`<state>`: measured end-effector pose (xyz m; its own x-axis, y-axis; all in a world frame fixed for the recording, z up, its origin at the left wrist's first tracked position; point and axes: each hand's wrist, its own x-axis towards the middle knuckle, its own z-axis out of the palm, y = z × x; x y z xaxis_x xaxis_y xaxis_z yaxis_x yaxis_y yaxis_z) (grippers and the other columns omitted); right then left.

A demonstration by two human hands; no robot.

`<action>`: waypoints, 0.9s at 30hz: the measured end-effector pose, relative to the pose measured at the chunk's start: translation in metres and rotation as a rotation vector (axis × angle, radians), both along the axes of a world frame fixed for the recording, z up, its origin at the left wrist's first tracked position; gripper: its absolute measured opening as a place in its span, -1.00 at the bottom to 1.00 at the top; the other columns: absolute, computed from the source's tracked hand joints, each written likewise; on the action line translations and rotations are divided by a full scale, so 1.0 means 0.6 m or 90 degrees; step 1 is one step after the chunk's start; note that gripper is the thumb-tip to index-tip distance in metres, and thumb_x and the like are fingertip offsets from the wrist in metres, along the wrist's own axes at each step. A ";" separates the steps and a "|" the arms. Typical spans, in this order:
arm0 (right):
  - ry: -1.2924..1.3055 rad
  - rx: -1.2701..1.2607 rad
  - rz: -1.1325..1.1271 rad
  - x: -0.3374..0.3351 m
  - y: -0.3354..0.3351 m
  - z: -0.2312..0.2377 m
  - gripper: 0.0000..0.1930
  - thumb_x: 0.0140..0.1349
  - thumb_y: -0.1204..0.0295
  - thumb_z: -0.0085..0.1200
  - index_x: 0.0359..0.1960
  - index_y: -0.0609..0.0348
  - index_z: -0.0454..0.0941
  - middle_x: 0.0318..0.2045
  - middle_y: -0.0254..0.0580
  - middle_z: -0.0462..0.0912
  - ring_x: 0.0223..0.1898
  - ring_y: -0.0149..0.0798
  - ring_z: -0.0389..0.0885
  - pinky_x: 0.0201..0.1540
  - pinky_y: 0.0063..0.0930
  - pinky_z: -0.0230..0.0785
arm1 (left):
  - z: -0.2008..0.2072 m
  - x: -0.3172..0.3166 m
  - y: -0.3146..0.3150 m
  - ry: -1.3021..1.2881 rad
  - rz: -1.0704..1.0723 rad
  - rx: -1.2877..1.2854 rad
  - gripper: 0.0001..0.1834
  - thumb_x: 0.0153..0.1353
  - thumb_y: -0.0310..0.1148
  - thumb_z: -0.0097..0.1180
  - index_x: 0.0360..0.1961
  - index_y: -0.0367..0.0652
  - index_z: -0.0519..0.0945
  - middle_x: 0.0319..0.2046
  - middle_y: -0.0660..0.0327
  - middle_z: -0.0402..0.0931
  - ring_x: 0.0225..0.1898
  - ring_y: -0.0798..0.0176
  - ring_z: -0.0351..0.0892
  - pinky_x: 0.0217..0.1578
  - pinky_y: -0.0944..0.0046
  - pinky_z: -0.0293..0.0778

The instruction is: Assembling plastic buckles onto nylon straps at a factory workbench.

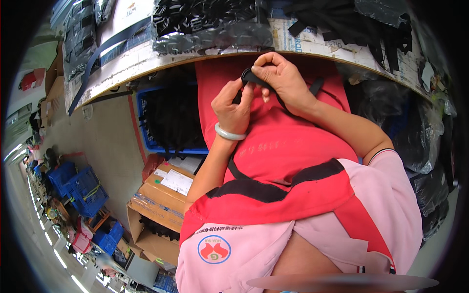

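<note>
Pale-pink cloth shirt (391,205) and bright-red fabric apron (288,141) clothe the worker (359,128) I'm watching, whose left hand (231,105) and right hand (286,83), fingertips nearly closed, pinch a black fabric strap (254,79) beside the white-topped table (129,59).

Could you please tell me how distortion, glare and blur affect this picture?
Head view: the worktable edge bows; ceiling lamps glare as white strips at lower left; a grey oval looks blurred at bottom; the held black piece shows little detail.
</note>
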<state>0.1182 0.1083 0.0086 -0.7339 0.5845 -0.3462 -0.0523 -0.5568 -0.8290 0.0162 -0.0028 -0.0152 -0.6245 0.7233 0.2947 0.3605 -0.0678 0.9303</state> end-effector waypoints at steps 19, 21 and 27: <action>-0.075 -0.008 0.152 0.022 0.033 -0.001 -0.77 0.32 0.33 0.10 -0.21 0.29 0.50 -0.45 -0.30 0.57 -0.61 -0.50 0.51 -0.56 -0.60 0.45 | -0.019 -0.015 0.001 0.136 -0.100 -0.021 -0.74 0.10 -0.70 0.14 -0.14 -0.32 0.61 -0.43 0.14 0.55 -0.47 0.31 0.54 -0.48 0.39 0.40; -0.011 0.030 0.141 0.039 0.038 0.001 -0.79 0.28 0.36 0.15 -0.23 0.28 0.55 -0.40 -0.27 0.61 -0.50 -0.50 0.55 -0.42 -0.59 0.46 | -0.006 -0.001 -0.003 -0.126 -0.101 -0.072 -0.71 0.13 -0.68 0.11 -0.08 -0.32 0.58 -0.44 0.15 0.55 -0.52 0.35 0.50 -0.52 0.44 0.37; 0.000 0.253 0.100 0.045 0.051 -0.022 -0.87 0.24 0.45 0.18 -0.25 0.25 0.59 -0.35 -0.38 0.62 -0.25 -0.54 0.52 -0.14 -0.59 0.40 | 0.011 -0.007 0.019 -0.780 -0.105 -0.170 -0.56 0.40 -0.01 -0.18 -0.18 -0.18 0.54 -0.61 0.17 0.51 -0.75 0.38 0.34 -0.76 0.46 0.20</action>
